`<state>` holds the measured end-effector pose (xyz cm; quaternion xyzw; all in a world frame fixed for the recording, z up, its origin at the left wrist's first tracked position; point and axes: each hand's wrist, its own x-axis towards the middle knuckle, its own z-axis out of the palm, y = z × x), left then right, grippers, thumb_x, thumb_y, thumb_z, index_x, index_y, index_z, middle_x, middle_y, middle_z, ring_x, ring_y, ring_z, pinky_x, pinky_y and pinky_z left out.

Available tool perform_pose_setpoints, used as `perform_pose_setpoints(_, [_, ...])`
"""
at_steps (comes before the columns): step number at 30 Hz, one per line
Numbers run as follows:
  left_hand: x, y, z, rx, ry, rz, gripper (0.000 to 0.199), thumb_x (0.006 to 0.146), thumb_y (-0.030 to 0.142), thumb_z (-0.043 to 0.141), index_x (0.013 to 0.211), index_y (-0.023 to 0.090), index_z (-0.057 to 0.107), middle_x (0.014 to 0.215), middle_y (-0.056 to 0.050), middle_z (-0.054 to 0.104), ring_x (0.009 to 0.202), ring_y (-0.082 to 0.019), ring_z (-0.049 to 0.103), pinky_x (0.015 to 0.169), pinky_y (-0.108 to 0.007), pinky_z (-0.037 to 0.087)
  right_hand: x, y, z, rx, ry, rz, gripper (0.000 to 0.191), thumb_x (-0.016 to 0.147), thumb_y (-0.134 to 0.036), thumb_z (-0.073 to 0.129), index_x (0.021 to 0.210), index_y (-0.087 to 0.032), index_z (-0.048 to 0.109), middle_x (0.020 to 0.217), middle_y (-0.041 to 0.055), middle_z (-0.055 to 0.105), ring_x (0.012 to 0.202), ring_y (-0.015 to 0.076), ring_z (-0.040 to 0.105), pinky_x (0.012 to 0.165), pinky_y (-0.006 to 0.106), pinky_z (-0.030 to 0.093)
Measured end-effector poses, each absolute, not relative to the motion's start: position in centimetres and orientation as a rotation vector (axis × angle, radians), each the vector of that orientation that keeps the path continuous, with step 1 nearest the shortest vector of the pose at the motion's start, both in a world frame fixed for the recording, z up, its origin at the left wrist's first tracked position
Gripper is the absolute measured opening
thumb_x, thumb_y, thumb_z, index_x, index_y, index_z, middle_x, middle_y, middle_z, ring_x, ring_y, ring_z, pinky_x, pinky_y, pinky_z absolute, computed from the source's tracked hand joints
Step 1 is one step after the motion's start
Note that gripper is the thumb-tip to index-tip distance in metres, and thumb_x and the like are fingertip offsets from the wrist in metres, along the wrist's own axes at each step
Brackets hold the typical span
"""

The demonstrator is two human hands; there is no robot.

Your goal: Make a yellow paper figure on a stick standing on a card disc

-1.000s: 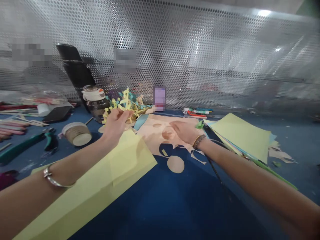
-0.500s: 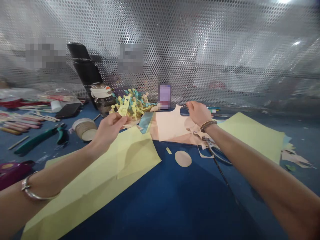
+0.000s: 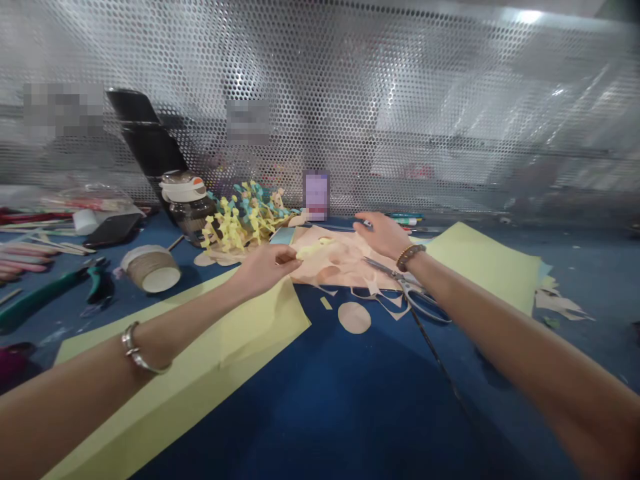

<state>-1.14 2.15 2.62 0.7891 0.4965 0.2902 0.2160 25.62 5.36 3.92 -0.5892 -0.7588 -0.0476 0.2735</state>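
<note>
My left hand is closed in a pinch over the pink paper. A blurred yellow paper strip extends from its fingertips. My right hand hovers farther back on the right, thumb and forefinger apart and nothing visible between them. Beneath and between both hands, pale pink paper is covered with curled cut scraps. Grey-handled scissors rest beside my right wrist, blades pointing toward the scraps. In front lie a pale paper oval and a small yellow snip.
Large yellow sheets extend under my left forearm; another yellow sheet lies at right. Yellow and blue paper cuttings are heaped by a dark jar. A tape roll, green pliers and a phone are nearby.
My left hand has moved right, from the yellow cuttings to the pink paper. The pale sheet with cut-out edges by my right hand has dropped or crumpled among scraps; that hand's fingers have spread.
</note>
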Motion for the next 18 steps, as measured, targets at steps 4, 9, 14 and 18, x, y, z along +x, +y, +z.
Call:
perform_pose_setpoints(4, [1.3, 2.7, 2.0, 2.299, 1.325, 0.733, 0.021, 0.076, 0.039, 0.055, 0.079, 0.024, 0.070, 0.085, -0.004, 0.073, 0.080, -0.023, 0.066, 0.073, -0.033, 0.049, 27.2, 2.5, 5.2, -1.524, -1.948, -0.187, 0.027, 0.094, -0.029, 0.047, 0.116, -0.016, 0.057, 0.118, 0.0105, 0.061, 0.105, 0.0225, 0.059, 0.090, 0.041, 0.047])
perform_pose_setpoints(9, [3.6, 3.2, 1.4, 2.407, 1.276, 0.693, 0.022, 0.077, 0.036, 0.053, 0.084, 0.025, 0.071, 0.089, -0.003, 0.073, 0.085, -0.024, 0.065, 0.075, -0.032, 0.048, 27.6, -2.4, 3.9, -1.463, -2.097, -0.149, 0.024, 0.091, -0.027, 0.047, 0.107, -0.019, 0.063, 0.112, 0.0069, 0.066, 0.104, 0.0218, 0.060, 0.091, 0.037, 0.047])
perform_pose_setpoints(14, [4.6, 3.6, 0.8, 2.480, 1.255, 0.684, 0.023, 0.078, 0.035, 0.052, 0.084, 0.024, 0.072, 0.092, -0.004, 0.072, 0.085, -0.024, 0.065, 0.072, -0.032, 0.046, 27.3, -5.8, 1.5, -1.395, -2.420, -0.078, 0.024, 0.088, -0.026, 0.049, 0.105, -0.024, 0.067, 0.111, 0.0039, 0.069, 0.105, 0.0232, 0.061, 0.088, 0.039, 0.050])
perform_pose_setpoints(18, [4.4, 3.7, 0.3, 2.526, 1.267, 0.655, 0.024, 0.080, 0.035, 0.051, 0.081, 0.025, 0.072, 0.091, -0.004, 0.073, 0.086, -0.025, 0.064, 0.070, -0.032, 0.045, 27.0, -5.8, 0.3, -1.348, -2.573, -0.093, 0.034, 0.090, -0.017, 0.042, 0.117, -0.020, 0.063, 0.123, 0.0065, 0.064, 0.114, 0.0236, 0.057, 0.098, 0.042, 0.044])
